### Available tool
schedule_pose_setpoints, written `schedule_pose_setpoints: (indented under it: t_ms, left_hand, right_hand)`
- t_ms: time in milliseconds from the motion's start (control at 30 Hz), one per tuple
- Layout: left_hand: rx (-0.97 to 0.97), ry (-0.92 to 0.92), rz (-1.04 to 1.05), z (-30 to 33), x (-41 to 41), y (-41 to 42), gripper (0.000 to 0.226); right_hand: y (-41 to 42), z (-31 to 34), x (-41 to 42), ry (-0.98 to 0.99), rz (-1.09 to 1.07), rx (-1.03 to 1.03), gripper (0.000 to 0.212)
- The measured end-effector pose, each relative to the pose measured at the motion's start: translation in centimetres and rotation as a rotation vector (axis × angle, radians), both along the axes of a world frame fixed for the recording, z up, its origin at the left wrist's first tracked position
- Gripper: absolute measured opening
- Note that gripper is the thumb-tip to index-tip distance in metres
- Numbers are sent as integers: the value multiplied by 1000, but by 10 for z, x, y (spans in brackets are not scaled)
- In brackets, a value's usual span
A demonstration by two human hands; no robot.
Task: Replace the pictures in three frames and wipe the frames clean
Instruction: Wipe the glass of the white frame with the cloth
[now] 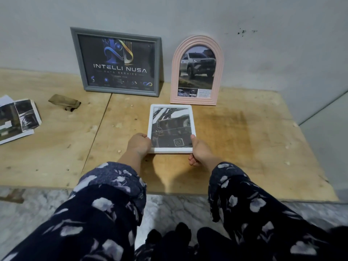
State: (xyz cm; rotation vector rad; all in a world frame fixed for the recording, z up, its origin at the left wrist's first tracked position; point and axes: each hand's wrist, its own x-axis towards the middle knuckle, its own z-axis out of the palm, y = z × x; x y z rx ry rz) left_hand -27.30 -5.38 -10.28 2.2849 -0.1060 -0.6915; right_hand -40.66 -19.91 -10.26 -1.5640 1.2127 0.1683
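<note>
Gripping white frame (pixel 171 129) between them, left hand (pixel 140 145), right hand (pixel 199 151), above table (pixel 244 138)

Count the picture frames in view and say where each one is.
3. The grey frame leans on the wall at back left, the pink arched frame leans beside it, and the white frame is held in front by both hands.

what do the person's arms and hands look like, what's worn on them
Both arms wear loose long sleeves of dark navy fabric printed with pale lilac-grey flowers, pushed up short of the wrists. The left hand and right hand are bare: no gloves, rings or watch visible.
</note>
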Motion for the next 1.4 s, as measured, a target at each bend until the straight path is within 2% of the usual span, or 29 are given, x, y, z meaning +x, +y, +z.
schedule_pose_setpoints:
  t_ms: [100,200,300,400,500,567,800,900,1000,1100,1200,1400]
  left_hand:
    - [51,-12,2,3,1,0,28]
    - [113,-23,-22,5,1,1,26]
    - [172,-25,-62,9,3,-1,27]
    - [213,-55,-68,14,5,6,17]
    - [225,-80,-32,20,12,30,10]
    - [254,-82,-6,23,22,55,21]
    - [378,-179,50,24,77,133,40]
    - [434,-203,27,22,112,162,43]
    - [484,-197,-58,19,150,180,51]
    - [522,-164,-194,13,181,190,77]
    - [538,-224,-315,3,204,197,78]
    - [559,-195,-464,-5,227,208,96]
  right_hand:
    - [-5,0,1,176,284,-338,77]
    - [-12,8,6,337,516,-686,79]
    - [-19,22,16,357,624,-850,72]
    - [-16,29,32,316,733,-948,63]
    - [-1,29,53,249,766,-986,69]
    - [16,27,70,168,807,-990,67]
    - [79,28,136,61,978,-1012,50]
    - [109,23,179,27,1024,-1015,36]
    - [138,19,223,-28,1017,-950,31]
    - [163,12,270,-97,1016,-836,32]
    - [181,9,306,-204,998,-698,33]
    - [206,2,365,-262,828,-660,32]
